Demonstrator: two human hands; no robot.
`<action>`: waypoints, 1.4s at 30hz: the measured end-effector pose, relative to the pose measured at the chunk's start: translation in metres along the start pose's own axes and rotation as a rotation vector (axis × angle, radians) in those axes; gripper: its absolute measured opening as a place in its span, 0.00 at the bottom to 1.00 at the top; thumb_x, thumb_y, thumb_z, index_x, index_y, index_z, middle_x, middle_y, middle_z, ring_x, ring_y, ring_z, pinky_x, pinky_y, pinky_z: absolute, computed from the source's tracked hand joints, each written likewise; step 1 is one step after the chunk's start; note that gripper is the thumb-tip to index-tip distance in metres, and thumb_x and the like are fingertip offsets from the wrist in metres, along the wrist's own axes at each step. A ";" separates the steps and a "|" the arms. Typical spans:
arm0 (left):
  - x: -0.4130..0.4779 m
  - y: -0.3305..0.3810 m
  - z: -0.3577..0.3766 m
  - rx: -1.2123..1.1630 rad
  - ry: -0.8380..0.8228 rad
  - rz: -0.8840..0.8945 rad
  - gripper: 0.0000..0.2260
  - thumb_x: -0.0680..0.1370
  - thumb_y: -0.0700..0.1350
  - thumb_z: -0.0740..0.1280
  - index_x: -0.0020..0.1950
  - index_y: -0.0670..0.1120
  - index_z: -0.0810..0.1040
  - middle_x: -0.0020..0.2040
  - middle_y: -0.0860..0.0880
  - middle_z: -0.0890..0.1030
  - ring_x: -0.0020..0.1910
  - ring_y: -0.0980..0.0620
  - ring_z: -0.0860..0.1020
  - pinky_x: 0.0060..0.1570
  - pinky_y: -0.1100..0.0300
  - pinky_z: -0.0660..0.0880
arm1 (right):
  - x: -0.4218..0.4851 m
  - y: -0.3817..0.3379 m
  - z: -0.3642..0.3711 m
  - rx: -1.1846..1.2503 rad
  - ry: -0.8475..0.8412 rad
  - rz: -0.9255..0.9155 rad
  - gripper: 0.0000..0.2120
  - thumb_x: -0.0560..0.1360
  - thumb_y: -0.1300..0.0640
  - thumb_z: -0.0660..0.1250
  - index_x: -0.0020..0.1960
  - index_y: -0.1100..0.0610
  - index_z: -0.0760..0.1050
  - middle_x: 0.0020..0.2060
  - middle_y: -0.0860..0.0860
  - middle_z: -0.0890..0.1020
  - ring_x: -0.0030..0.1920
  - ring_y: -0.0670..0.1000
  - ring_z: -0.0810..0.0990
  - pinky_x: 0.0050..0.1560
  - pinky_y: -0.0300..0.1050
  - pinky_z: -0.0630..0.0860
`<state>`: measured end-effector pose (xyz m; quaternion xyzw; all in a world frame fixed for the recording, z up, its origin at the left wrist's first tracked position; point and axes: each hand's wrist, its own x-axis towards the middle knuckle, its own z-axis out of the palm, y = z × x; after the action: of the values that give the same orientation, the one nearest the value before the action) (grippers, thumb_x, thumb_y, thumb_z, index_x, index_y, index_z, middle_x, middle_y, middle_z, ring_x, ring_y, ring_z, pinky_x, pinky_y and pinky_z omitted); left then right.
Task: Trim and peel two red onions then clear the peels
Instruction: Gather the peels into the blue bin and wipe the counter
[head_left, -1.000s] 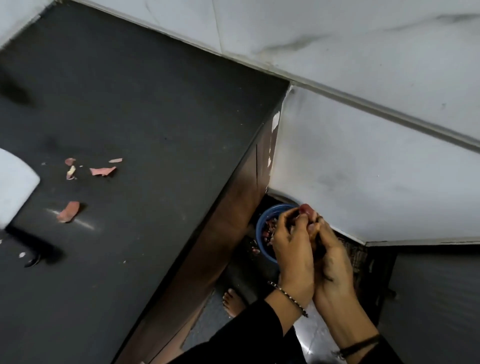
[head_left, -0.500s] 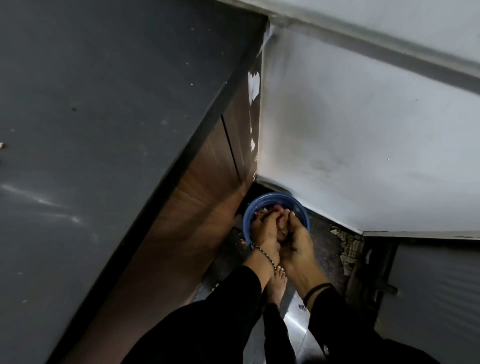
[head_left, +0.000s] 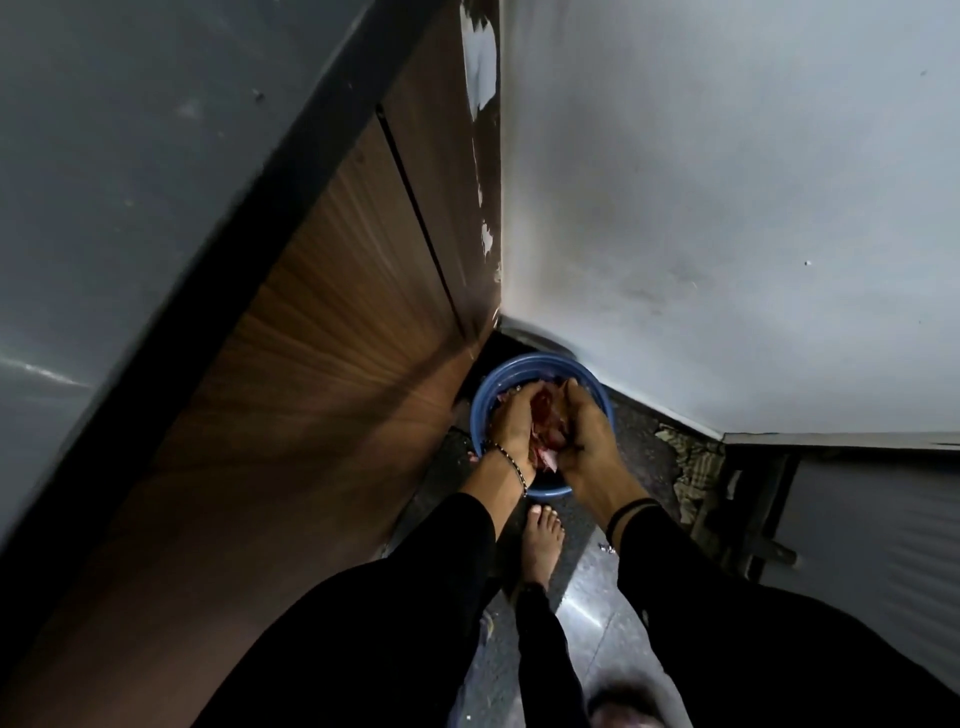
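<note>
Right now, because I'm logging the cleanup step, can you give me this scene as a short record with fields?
place: floor corner between wooden cabinet and white wall
container: blue bin on the floor in that corner
load: reddish onion peels, bunched between both hands over the bin
left: left hand holds the bunch from its side
right: right hand holds it from the other side
nearby: bare foot just short of the bin; countertop at upper left
stage: peels not yet released
</note>
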<state>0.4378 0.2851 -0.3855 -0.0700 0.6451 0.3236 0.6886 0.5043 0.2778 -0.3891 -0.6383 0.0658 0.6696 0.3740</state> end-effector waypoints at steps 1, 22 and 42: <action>-0.001 0.000 0.000 0.019 -0.014 -0.002 0.12 0.82 0.47 0.62 0.49 0.42 0.82 0.44 0.44 0.85 0.48 0.44 0.81 0.50 0.53 0.79 | 0.002 0.000 -0.002 -0.031 -0.004 -0.002 0.14 0.82 0.49 0.62 0.52 0.59 0.80 0.38 0.53 0.87 0.35 0.48 0.85 0.35 0.42 0.79; -0.071 0.013 -0.013 0.129 -0.022 0.101 0.12 0.83 0.43 0.61 0.60 0.40 0.79 0.53 0.45 0.82 0.49 0.52 0.79 0.48 0.63 0.75 | -0.068 -0.028 -0.021 -0.295 -0.064 -0.109 0.08 0.82 0.57 0.63 0.48 0.58 0.78 0.29 0.46 0.85 0.28 0.42 0.83 0.32 0.36 0.78; -0.297 0.078 -0.014 0.019 -0.039 0.606 0.06 0.77 0.40 0.68 0.51 0.43 0.85 0.49 0.42 0.86 0.52 0.43 0.84 0.59 0.44 0.80 | -0.277 -0.078 0.063 -0.246 -0.201 -0.465 0.12 0.78 0.54 0.68 0.50 0.63 0.83 0.43 0.59 0.86 0.43 0.56 0.84 0.44 0.50 0.81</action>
<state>0.3960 0.2335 -0.0856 0.1384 0.6264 0.5096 0.5734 0.4729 0.2537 -0.0969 -0.6074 -0.2016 0.6285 0.4421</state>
